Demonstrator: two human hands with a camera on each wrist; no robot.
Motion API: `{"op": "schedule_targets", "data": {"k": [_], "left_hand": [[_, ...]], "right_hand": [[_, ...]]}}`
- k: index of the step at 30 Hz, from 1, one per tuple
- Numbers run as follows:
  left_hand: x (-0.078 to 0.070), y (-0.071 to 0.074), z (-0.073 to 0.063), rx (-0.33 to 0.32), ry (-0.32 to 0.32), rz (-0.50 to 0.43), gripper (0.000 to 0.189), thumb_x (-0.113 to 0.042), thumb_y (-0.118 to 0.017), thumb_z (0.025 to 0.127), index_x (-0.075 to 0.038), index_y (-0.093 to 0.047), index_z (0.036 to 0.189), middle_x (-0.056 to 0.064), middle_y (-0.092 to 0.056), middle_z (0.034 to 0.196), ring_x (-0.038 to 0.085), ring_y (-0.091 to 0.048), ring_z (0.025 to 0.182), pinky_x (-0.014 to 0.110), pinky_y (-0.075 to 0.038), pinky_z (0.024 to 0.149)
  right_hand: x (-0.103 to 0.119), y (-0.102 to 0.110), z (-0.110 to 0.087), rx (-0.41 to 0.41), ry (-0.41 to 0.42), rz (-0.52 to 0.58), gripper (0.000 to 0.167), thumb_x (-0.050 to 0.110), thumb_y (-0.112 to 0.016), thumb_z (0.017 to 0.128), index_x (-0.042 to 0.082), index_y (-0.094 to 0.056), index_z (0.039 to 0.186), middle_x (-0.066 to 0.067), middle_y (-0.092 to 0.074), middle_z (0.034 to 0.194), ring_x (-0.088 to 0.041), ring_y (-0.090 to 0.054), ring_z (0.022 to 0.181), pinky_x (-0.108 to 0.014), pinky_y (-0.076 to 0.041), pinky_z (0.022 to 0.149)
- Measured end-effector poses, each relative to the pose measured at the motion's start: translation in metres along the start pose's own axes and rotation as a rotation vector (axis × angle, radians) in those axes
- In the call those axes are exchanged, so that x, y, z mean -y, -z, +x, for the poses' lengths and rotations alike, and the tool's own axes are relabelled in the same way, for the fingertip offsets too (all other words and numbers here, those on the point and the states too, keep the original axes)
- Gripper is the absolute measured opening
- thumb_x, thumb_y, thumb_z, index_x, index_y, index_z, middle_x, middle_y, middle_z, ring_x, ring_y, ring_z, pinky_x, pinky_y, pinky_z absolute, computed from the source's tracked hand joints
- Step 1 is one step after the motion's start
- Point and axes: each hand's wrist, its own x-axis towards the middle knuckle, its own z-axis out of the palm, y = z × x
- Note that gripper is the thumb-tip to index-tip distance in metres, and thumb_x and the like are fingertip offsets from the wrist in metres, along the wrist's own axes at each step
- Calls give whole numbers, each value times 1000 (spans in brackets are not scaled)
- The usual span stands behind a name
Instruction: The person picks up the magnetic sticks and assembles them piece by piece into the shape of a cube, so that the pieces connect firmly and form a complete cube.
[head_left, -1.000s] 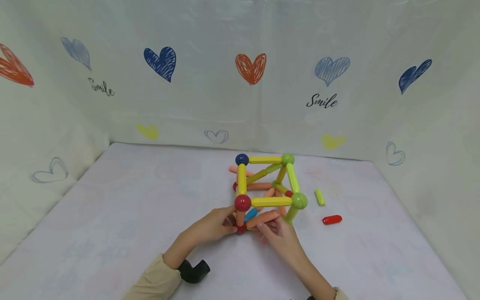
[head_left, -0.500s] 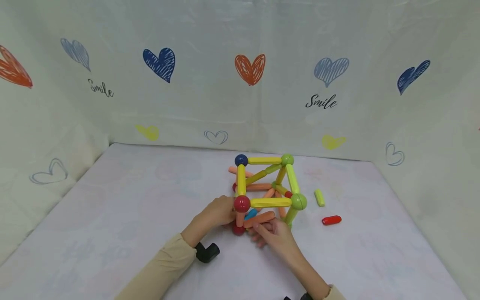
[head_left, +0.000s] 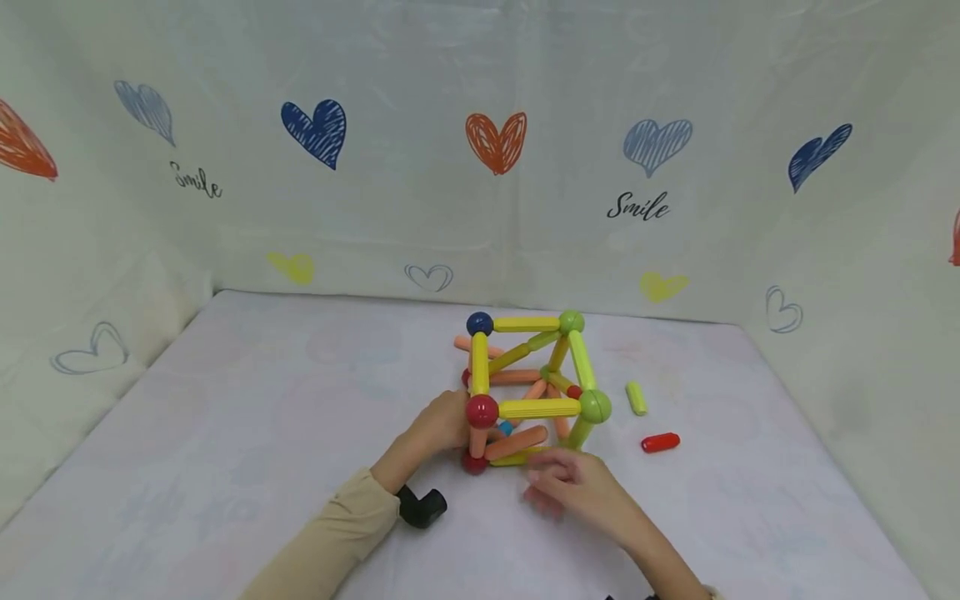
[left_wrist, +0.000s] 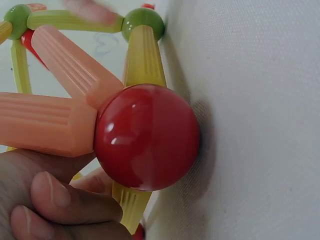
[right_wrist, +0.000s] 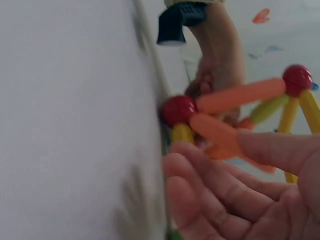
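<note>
A box frame of magnetic sticks and balls stands on the table, with yellow sticks (head_left: 538, 408) along its top. At its near left corner, an upright orange stick joins an upper red ball (head_left: 482, 411) to a lower red ball (head_left: 475, 462). My left hand (head_left: 441, 423) reaches behind that corner. Its fingers are curled in the left wrist view, and what they hold is hidden. A slanting orange stick (head_left: 516, 442) touches the lower ball at one end. My right hand (head_left: 573, 487), slightly blurred, is just right of it, fingers loosely bent around nothing.
A short lime stick (head_left: 636, 398) and a red stick (head_left: 661, 442) lie loose on the table to the right. Part of a blue stick (head_left: 506, 427) shows inside the frame. A black wrist device (head_left: 422, 507) sits by my left sleeve. A white printed sheet hangs behind.
My right hand has let go of the slanting orange stick and drawn back right. My left hand has moved from the lower red ball to behind the corner, covering most of the blue stick.
</note>
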Motion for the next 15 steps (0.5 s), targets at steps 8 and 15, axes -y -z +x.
{"op": "schedule_targets", "data": {"k": [8, 15], "left_hand": [[2, -2, 0, -21, -89, -106, 24, -24, -71, 80, -2, -62, 84, 0, -47, 50, 10, -45, 40, 19, -36, 41], [1, -2, 1, -2, -64, -145, 25, -24, -73, 79, -2, -61, 82, 0, -48, 51, 10, -46, 40, 18, -37, 41]], "right_hand": [[-23, 62, -24, -163, -124, -280, 26, 21, -61, 89, 0, -60, 105, -4, -65, 75, -17, -56, 63, -27, -47, 54], [-43, 93, -23, -379, -187, -572, 31, 13, -63, 86, -2, -58, 112, -13, -54, 98, -19, -50, 74, -28, -45, 62]]}}
